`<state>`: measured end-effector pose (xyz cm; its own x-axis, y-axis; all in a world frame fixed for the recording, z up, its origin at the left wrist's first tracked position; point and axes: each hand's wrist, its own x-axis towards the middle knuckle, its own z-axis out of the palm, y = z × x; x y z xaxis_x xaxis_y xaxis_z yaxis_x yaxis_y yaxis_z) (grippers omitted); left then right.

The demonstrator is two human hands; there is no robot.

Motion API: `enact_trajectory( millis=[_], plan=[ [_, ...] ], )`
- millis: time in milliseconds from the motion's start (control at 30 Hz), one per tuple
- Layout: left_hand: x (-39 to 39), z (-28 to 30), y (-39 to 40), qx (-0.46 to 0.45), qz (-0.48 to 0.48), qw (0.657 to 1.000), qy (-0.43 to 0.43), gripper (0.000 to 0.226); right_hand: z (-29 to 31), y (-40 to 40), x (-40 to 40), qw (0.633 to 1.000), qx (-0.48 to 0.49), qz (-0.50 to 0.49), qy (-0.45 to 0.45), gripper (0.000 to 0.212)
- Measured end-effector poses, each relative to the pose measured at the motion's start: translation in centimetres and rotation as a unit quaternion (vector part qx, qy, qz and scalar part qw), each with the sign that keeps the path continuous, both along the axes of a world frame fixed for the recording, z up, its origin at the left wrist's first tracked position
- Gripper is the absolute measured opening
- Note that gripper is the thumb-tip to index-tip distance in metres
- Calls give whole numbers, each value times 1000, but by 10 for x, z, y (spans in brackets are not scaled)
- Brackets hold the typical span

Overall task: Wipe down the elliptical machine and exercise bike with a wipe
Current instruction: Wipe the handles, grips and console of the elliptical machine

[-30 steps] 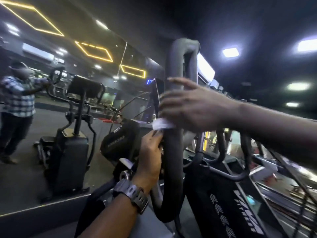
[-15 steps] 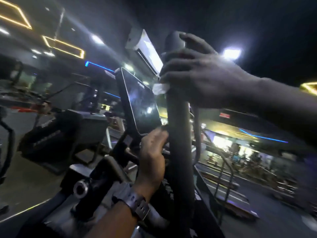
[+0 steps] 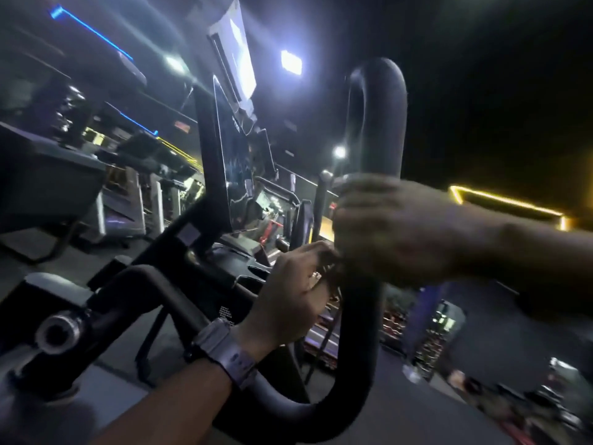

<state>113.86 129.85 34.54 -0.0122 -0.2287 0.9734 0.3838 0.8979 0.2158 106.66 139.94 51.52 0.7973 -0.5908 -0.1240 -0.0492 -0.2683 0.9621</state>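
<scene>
A thick dark curved handlebar [image 3: 375,123] of the elliptical machine rises in the middle and loops over at the top. My right hand [image 3: 394,232] is wrapped around the bar about halfway up; the wipe is hidden under it. My left hand [image 3: 288,297], with a grey watch on the wrist, grips the same bar just below and left of the right hand, the two touching. The machine's dark console screen [image 3: 231,175] stands tilted to the left of the bar. The frame is blurred by motion.
A black pivot joint with a metal bolt [image 3: 57,332] sits at lower left. Other gym machines [image 3: 48,181] stand in rows at the left and beyond. Ceiling lights [image 3: 290,61] glare overhead; a yellow light strip [image 3: 503,200] glows at right.
My right hand slid up to the bar's top half a second ago and has come back down to meet my left hand. The view has swung right. The white wipe no longer shows.
</scene>
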Motion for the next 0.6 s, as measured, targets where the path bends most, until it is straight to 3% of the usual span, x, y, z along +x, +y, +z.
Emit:
enact_trajectory(
  millis=[33,100,233,400,467,600],
  plan=[
    [0,0,0,2,24,1000,3,35,-6,0,1,999,37,-6,29,22],
    [-4,1,-4,-11,40,999,7,26,8,10,6,992,42,-74,88,27],
    [-19,10,-10,-18,48,998,43,22,47,15,18,994,-85,-72,-4,38],
    [-25,13,-19,-95,51,991,80,27,-21,28,2,987,25,-157,13,27],
    [-28,14,-26,-112,38,990,82,23,-3,27,-1,990,0,-139,33,26],
    [-24,25,-56,-160,20,984,71,13,18,16,12,987,-76,-119,-79,28]
  ],
)
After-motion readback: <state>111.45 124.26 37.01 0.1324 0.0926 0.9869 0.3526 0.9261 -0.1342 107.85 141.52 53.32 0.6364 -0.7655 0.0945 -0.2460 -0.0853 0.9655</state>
